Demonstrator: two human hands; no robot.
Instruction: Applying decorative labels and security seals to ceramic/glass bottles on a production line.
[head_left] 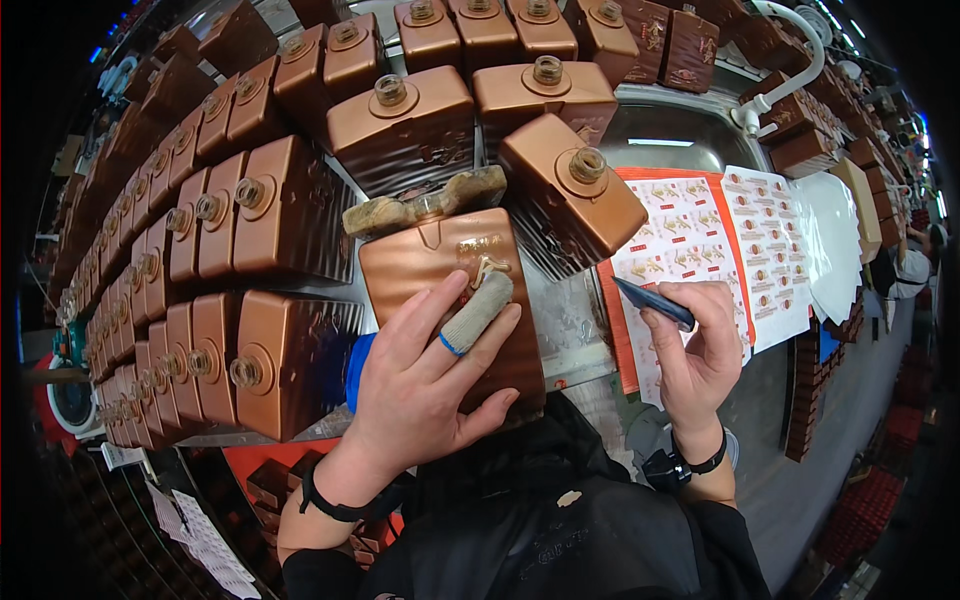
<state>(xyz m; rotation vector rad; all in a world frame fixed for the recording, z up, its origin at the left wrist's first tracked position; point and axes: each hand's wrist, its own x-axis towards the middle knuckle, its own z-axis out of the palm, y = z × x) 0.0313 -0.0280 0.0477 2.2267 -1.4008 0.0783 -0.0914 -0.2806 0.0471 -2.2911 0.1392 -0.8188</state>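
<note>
My left hand (410, 375) lies spread on a copper-brown square bottle (395, 270), which is on its side in front of me. A grey knitted finger sleeve (480, 312) with a blue edge covers one finger, which rests by the raised gold figure on the bottle's face. At the bottle's neck end sits a worn, notched wooden block (425, 205). My right hand (697, 355) pinches a slim, dark blue pointed tool (655, 303), its tip towards the bottle. Beneath that hand is a sheet of printed stickers (680, 230) on an orange-red backing (625, 345).
Rows of similar bottles (275, 205) stand to the left and far side. One bottle (575, 190) leans close by the lying one. A second sticker sheet (765, 250) and clear film (830, 240) lie at the right. Behind are a metal basin (665, 130) and white curved pipe (815, 50).
</note>
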